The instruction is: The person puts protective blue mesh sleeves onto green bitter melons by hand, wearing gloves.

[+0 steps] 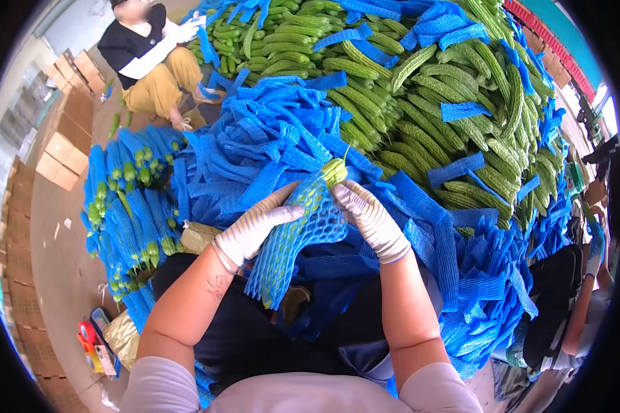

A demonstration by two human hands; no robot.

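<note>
Between my gloved hands is a bitter melon point(334, 171) inside a blue foam net sleeve point(282, 244). Its stem end sticks out bare at the top, while the body shows green through the mesh. My left hand point(272, 217) wraps the sleeve's left side, thumb across the mesh. On the other side my right hand point(370, 215) pinches the sleeve's stretched edge near the stem end, its lower fingers partly hidden. Just beyond lies a heap of flat blue sleeves point(248, 131). To the left, sleeved bitter melons point(141, 224) are stacked with their ends outward.
A large pile of bare bitter melons point(427, 110) rises ahead and to the right, with loose sleeves point(486, 275) along its near side. A seated person point(145, 62) works at upper left. Another person's arm point(585, 296) shows at right. Cardboard boxes point(69, 138) stand at left.
</note>
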